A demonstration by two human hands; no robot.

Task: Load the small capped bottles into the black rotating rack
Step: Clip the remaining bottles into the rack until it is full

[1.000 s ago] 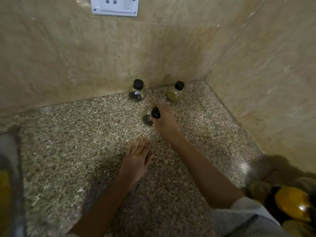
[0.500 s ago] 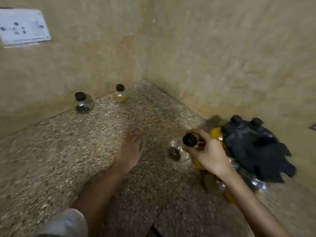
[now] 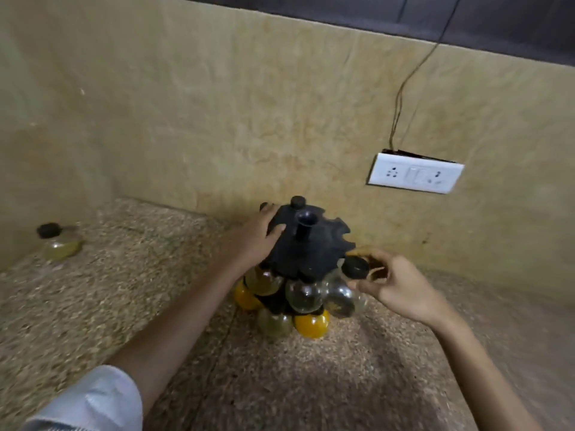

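The black rotating rack (image 3: 306, 247) stands on the speckled counter against the wall, its notched top disc above several round bottles, some clear, some yellow. My left hand (image 3: 259, 236) grips the disc's left rim. My right hand (image 3: 393, 283) holds a clear, round, black-capped bottle (image 3: 348, 286) by its neck at the disc's right edge, touching a notch. One more capped bottle (image 3: 59, 242) with yellowish contents stands alone far left by the corner.
A white socket plate (image 3: 415, 173) with a hanging wire is on the wall right of the rack. The stone counter (image 3: 295, 377) spreads toward me. My white sleeve (image 3: 90, 402) shows at the lower left.
My view swung right from the corner to the rack. My right hand carried the bottle to the rack's right edge. My left hand left the counter and took hold of the disc.
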